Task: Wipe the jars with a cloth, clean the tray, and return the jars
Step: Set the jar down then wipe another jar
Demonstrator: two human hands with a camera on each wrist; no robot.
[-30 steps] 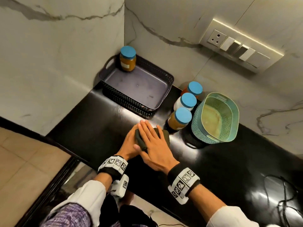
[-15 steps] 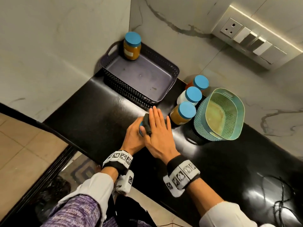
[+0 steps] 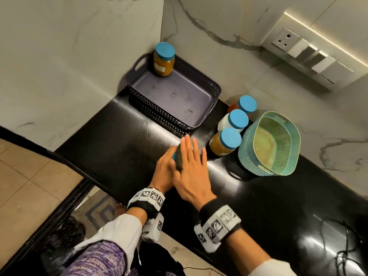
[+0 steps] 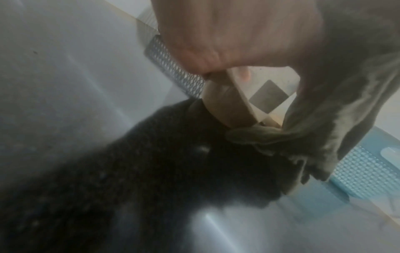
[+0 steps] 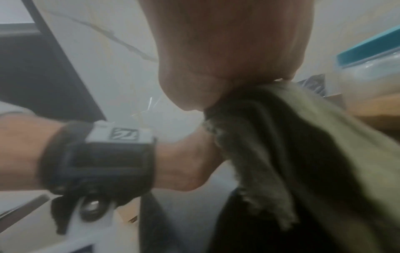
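Observation:
On the black counter, my left hand (image 3: 165, 165) grips a blue-lidded jar (image 3: 174, 155), which is almost hidden. My right hand (image 3: 191, 162) lies flat, fingers straight, pressing a dark green cloth (image 3: 178, 158) over that jar. In the left wrist view the labelled jar (image 4: 227, 106) shows under my left hand's fingers (image 4: 227, 42), with the cloth (image 4: 314, 133) draped down its right side. The right wrist view shows the cloth (image 5: 292, 145) hanging below my palm. A dark perforated tray (image 3: 216, 90) stands in the corner, one amber jar (image 3: 163, 59) at its far end.
Three more blue-lidded jars (image 3: 230, 141) stand in a row right of the tray, close to my right fingertips. A teal perforated basket (image 3: 247, 156) sits beside them. Marble walls close the back and left. The counter's front edge runs just under my wrists. Black cables (image 3: 342, 250) lie far right.
My right hand has slid over the jar with the cloth, so less cloth shows now. The left hand keeps its hold on the jar.

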